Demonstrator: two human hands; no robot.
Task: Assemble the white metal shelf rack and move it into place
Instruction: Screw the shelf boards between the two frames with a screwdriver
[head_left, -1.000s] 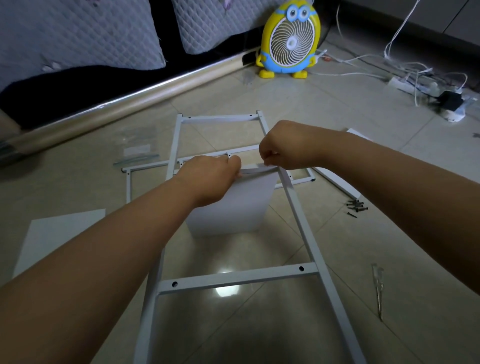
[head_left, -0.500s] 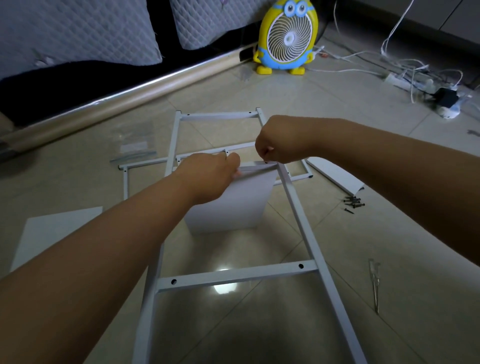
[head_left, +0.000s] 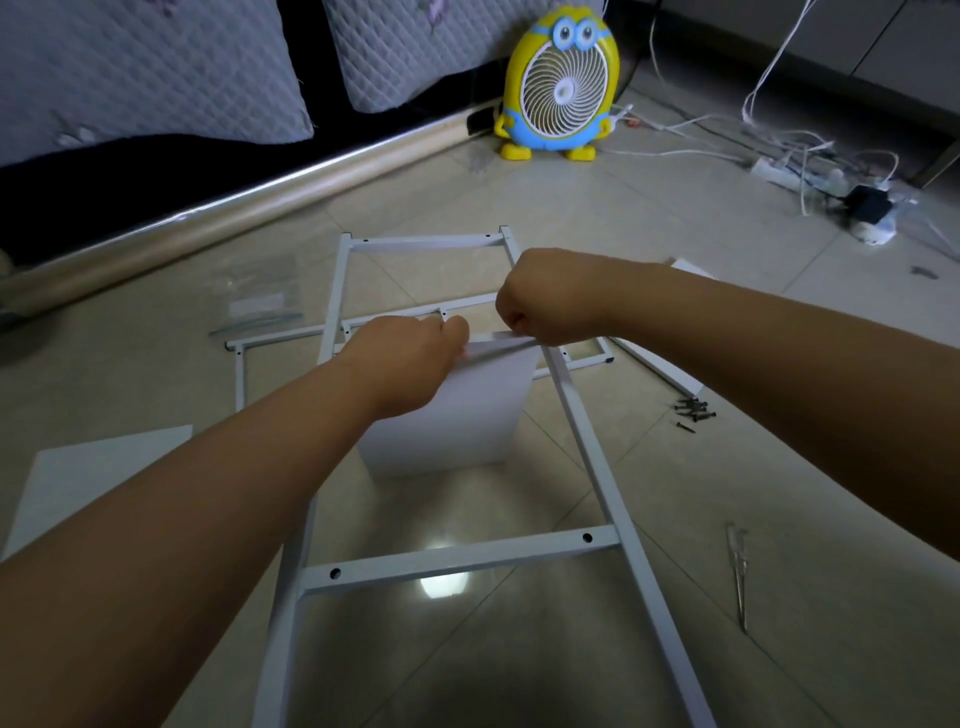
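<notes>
Shelf panel (head_left: 457, 415) upright in frame (head_left: 597, 457) | left hand (head_left: 410, 358) fingers curled on top edge; right hand (head_left: 545, 301) pinching same edge

Glossy beige floor tiles (head_left: 597, 208) catch a bright glare (head_left: 441, 584). Quilted grey cushions (head_left: 130, 67) line the far edge, with a yellow fan (head_left: 561, 88) and white cables (head_left: 804, 176) beside them.

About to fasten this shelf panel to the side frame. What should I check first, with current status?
1. Grip: left hand and right hand hold the shelf panel by its top edge: ok.
2. Panel upright between the rails of the side frame: ok.
3. Loose screws in sight at right: ok.
4. Tool in hand: not ok, the screwdriver lies beside the frame.
5. Panel holes lined up with frame holes: cannot tell.
</notes>
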